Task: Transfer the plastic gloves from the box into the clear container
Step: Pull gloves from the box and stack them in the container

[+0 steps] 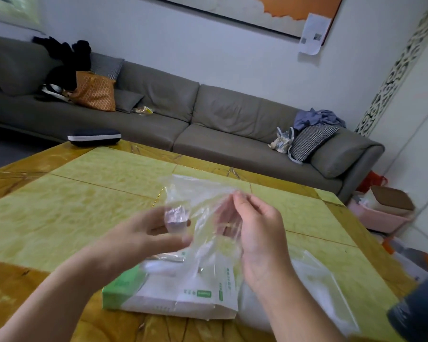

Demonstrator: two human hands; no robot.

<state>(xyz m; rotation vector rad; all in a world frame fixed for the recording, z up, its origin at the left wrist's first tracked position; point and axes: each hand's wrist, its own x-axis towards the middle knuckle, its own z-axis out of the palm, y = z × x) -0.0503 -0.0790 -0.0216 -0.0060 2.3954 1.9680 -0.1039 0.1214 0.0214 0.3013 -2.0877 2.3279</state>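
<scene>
Both hands were up over the near part of the table (89,193), and a thin plastic glove (195,201) hung between them. The left hand (148,233) pinched a crumpled bit of the glove with its finger and thumb. The right hand (255,230) had its fingers curled on the other side, likely to pull the glove flat so it would go in easily. The box (168,292), green and white, lay under the hands, close to the near edge. The clear container (314,287) lay on the table just to the right of the box, so it was only a short move away. It was too blurry to tell where it opened. The far part of the table had lots of room. A dark case (94,139) sat at the far left corner.
</scene>
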